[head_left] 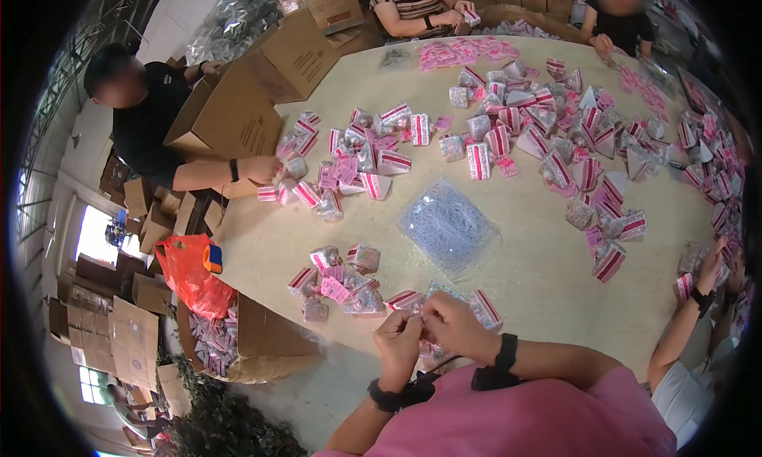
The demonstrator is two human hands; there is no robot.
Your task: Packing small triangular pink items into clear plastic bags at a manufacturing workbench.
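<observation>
My left hand [397, 342] and my right hand [456, 328] meet at the near edge of the table, fingers pinched together. Whatever they hold is too small and too covered to make out. Close around them lie small packs with pink-and-white striped bands, one pack [485, 310] just beyond my right hand and another pack [406, 301] beyond my left. Left of my hands is a small cluster of such packs [363, 300] with pink cards [334, 289] among them. Farther in, a clear bag of pale, stringy strands [446, 227] rests flat on the table.
More striped packs [556, 169] spread over the table [333, 227]. A person [143, 127] at left reaches beside an open carton [230, 123]. Others work at the far side and right, where a hand [712, 266] reaches in. A red plastic bag [194, 278] tops a box [270, 342].
</observation>
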